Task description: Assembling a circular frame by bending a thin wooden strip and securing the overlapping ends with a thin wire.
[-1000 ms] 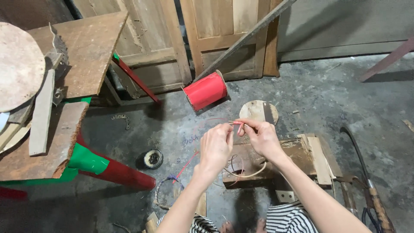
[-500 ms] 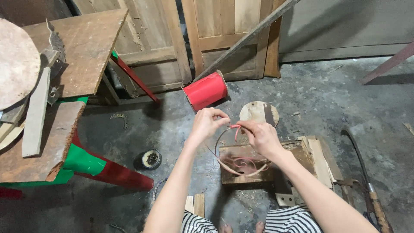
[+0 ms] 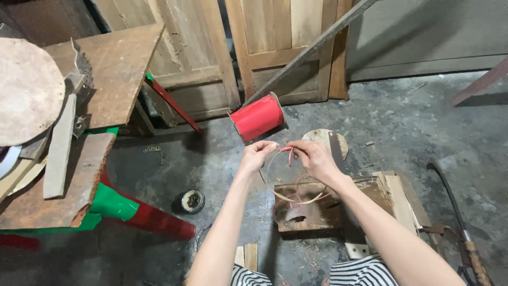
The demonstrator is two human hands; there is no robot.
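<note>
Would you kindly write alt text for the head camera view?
Two bare hands, left hand and right hand, pinch a thin pink strip bent into a loop above a wooden block. A red spool lies behind on the concrete floor.

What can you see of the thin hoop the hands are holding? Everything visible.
The hoop is a thin, pale strip bent into a ring, cane or wire by its look. Left hand and right hand pinch it at the top, where red strip wraps it with short ends hanging. Its lower arc hangs in front of the wooden block; whether they touch is unclear.
</note>
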